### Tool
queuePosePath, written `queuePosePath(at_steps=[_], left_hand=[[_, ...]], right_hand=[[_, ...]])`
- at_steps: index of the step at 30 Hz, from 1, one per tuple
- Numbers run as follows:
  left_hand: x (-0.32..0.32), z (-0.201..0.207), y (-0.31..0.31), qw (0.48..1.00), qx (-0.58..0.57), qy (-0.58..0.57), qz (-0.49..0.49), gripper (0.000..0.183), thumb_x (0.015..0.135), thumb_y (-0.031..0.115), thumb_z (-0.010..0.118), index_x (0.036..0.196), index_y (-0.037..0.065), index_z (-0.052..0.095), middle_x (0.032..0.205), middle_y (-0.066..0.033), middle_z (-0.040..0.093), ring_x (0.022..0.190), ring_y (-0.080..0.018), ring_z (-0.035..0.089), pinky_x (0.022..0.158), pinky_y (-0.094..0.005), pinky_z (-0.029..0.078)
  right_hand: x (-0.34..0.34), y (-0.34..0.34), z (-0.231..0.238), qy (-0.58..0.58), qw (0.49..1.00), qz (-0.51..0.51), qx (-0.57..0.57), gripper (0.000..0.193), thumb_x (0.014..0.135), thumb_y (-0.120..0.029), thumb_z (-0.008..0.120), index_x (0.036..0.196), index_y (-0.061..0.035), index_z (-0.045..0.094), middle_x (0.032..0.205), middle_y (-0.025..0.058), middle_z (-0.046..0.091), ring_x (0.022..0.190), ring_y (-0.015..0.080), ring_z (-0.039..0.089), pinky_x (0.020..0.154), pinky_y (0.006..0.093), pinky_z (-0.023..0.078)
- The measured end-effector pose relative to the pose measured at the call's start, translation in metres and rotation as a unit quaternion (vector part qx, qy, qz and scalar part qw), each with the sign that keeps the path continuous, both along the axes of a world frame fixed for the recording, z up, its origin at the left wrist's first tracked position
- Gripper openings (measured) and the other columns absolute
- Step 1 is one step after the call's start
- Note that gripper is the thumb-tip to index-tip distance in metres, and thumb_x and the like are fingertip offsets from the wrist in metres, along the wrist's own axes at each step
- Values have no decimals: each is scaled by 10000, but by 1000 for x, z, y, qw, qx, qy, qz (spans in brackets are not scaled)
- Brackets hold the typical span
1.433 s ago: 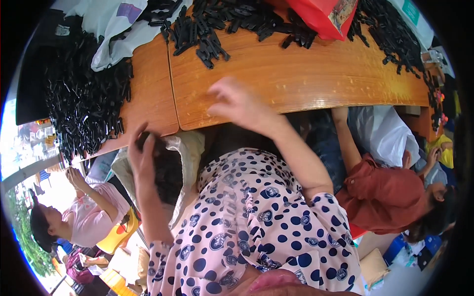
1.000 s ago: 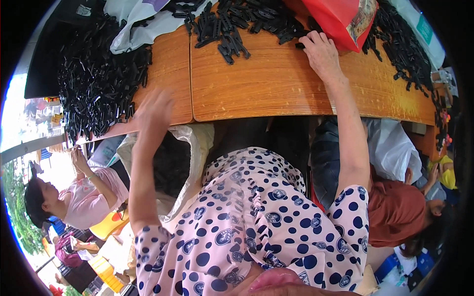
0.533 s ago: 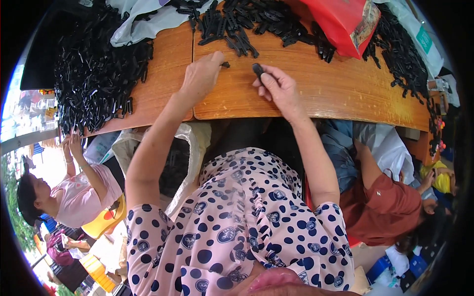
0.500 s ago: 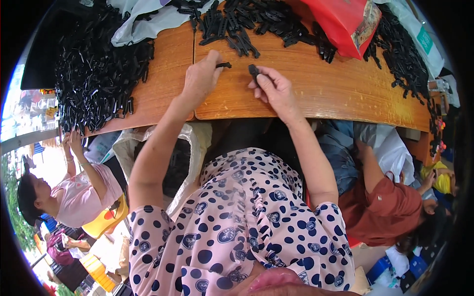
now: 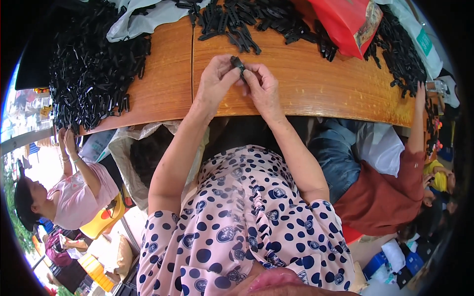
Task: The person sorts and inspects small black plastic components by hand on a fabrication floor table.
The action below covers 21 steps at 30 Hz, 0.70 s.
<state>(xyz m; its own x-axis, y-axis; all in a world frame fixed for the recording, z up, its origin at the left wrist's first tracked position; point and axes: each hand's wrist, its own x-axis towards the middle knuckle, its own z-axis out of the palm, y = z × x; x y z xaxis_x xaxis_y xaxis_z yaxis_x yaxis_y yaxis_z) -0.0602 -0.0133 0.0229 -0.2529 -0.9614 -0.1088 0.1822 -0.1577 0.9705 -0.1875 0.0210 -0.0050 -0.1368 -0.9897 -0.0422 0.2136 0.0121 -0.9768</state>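
Above the wooden table (image 5: 321, 86), my left hand (image 5: 216, 79) and my right hand (image 5: 264, 91) meet, fingers closed in a pinch. Between their fingertips is a small dark black plastic piece (image 5: 237, 62), gripped from both sides. Fingers cover its lower part, so I cannot tell whether it is one piece or two joined. Just beyond my hands lies a loose heap of similar narrow black pieces (image 5: 239, 34), some with slots along them.
A large black heap (image 5: 94, 74) covers the table's left; another (image 5: 402, 59) lies far right. A red bag (image 5: 345, 22) and white plastic bag (image 5: 131, 27) rest among them. An open woven sack (image 5: 126, 148) hangs below the edge. Co-workers sit left (image 5: 81, 192) and right (image 5: 380, 197).
My hands were apart, each with a black piece; they have come together at the fingertips. The co-worker on the right has reached an arm up to the far-right heap.
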Motion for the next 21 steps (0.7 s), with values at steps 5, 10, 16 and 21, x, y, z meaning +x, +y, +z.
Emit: queuePosePath(at_steps=[5, 10, 16, 21], left_hand=[[0, -8, -2, 998, 18, -58, 5, 315, 888, 31, 595, 1185, -17, 503, 1016, -109, 653, 938, -134, 605, 834, -261, 484], [-7, 6, -3, 1000, -9, -7, -18, 243, 882, 44, 613, 1113, -17, 565, 1031, -114, 667, 920, -132, 620, 842, -258, 475], [-12, 8, -12, 999, -3, 0, -39, 220, 890, 93, 619, 1087, 0, 587, 1006, -114, 672, 904, -143, 625, 853, -267, 467], [-12, 1, -41, 995, 43, -85, -37, 143, 931, 113, 544, 1030, 13, 573, 893, -90, 643, 835, -143, 602, 798, -296, 480]], right_hand=[[-1, 8, 7, 181, 981, -22, -61, 191, 929, -140, 583, 1034, 19, 571, 750, 52, 627, 579, 104, 537, 532, 250, 441], [-18, 5, -11, 91, 995, 14, -35, 250, 859, -218, 692, 933, 4, 604, 693, 15, 548, 615, 100, 502, 577, 256, 429], [-23, 2, -8, 61, 998, 11, 15, 224, 852, -206, 696, 876, -8, 593, 678, -1, 520, 622, 69, 458, 561, 235, 393], [-73, -16, -4, 312, 946, 1, -91, 227, 823, -206, 693, 965, -45, 620, 823, 86, 592, 746, 209, 587, 655, 338, 477]])
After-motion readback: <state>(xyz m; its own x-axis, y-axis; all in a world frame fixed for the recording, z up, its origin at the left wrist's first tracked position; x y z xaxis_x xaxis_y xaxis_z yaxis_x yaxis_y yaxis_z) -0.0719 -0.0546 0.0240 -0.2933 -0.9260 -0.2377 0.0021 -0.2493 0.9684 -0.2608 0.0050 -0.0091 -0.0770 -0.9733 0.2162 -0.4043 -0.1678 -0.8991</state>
